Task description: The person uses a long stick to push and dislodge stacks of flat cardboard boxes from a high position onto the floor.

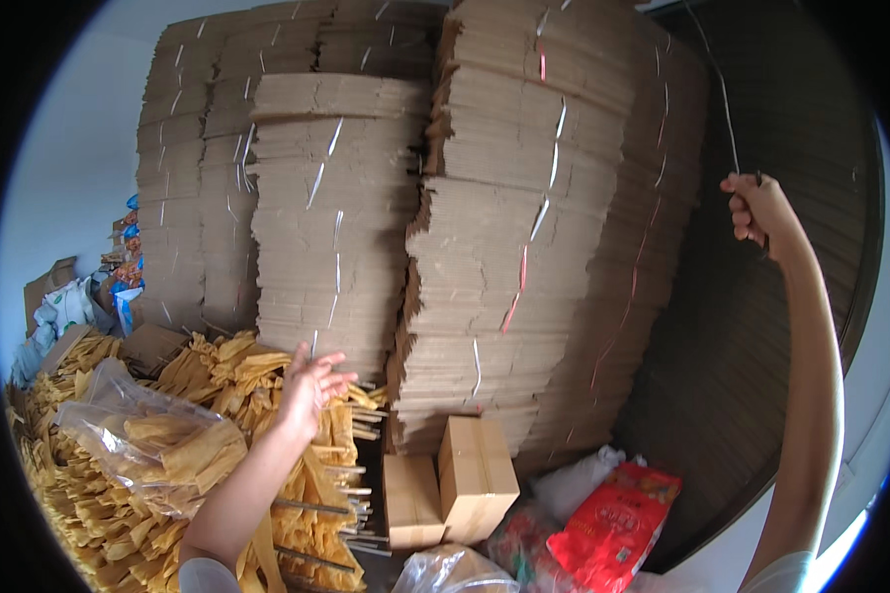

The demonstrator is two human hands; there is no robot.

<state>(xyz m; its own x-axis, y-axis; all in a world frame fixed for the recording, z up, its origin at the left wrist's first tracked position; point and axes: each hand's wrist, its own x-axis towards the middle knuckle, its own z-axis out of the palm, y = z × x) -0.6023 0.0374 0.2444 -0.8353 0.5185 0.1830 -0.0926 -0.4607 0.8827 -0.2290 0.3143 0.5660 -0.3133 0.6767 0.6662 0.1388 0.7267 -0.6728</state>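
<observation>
My right hand (pixel 758 211) is raised at the right, its fingers closed around a thin pale cord (pixel 725 104) that runs up out of view. A dark ridged panel (pixel 779 311) lies behind that hand. At the lower left, my left hand (pixel 311 389) is held out with fingers spread and nothing in it. It appears in front of the foot of a tall stack of flattened corrugated cardboard (pixel 297 259). Around and below my left forearm spreads a heap of yellow dried sheets (pixel 119 511), which look like tofu skin; whether the hand touches any, I cannot tell.
A clear plastic bag (pixel 170 445) of yellow sheets lies on the heap. Thin sticks (pixel 352 491) jut from its right side. Another cardboard stack (pixel 504 244), tied with strips, towers ahead. Two closed cartons (pixel 480 474), a red printed bag (pixel 615 526) and a clear bag (pixel 452 571) sit below.
</observation>
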